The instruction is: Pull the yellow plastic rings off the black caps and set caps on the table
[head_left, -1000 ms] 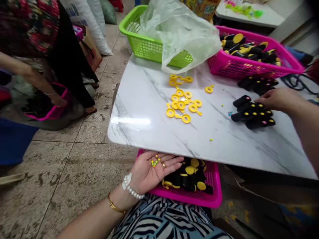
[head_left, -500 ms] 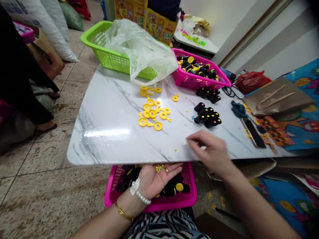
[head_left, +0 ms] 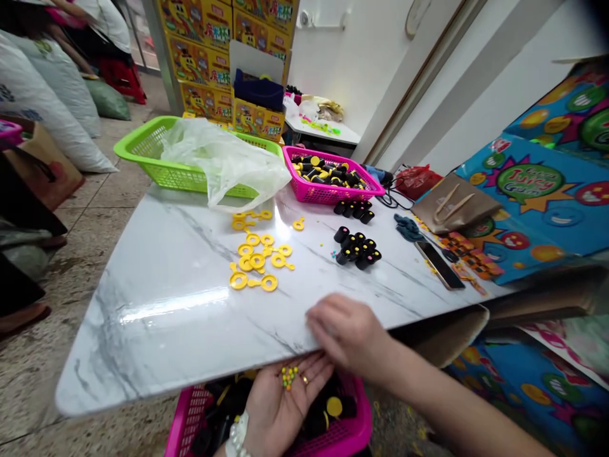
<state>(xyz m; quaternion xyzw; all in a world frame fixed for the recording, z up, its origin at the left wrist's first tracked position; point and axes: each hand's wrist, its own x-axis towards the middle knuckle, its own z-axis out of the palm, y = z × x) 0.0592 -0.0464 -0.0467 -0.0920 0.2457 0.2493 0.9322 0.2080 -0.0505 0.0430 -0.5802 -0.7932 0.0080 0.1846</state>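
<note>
My left hand (head_left: 280,406) lies palm up below the table's front edge, fingers stretched out. Several small yellow, green and orange balls (head_left: 288,377) rest on its palm. My right hand (head_left: 349,330) is just above the left fingertips at the table edge, its fingers curled together. It is slightly blurred, and whatever its fingertips may hold is hidden. Beyond it stand several short black cylinders (head_left: 358,249) in a cluster, some with a yellow or pink ball on the end. To the left lie yellow ring pieces with stems (head_left: 257,261).
Below my left hand is a pink basket (head_left: 364,419) of black and yellow parts. A green basket (head_left: 137,149) with a plastic bag (head_left: 228,158) and another pink basket (head_left: 304,190) stand at the back. A phone (head_left: 440,265) lies at the right of the marble-patterned table (head_left: 157,355).
My right hand has moved left and down to the left fingertips. The yellow ball near the front edge no longer shows. The camera has tilted up, revealing more of the background.
</note>
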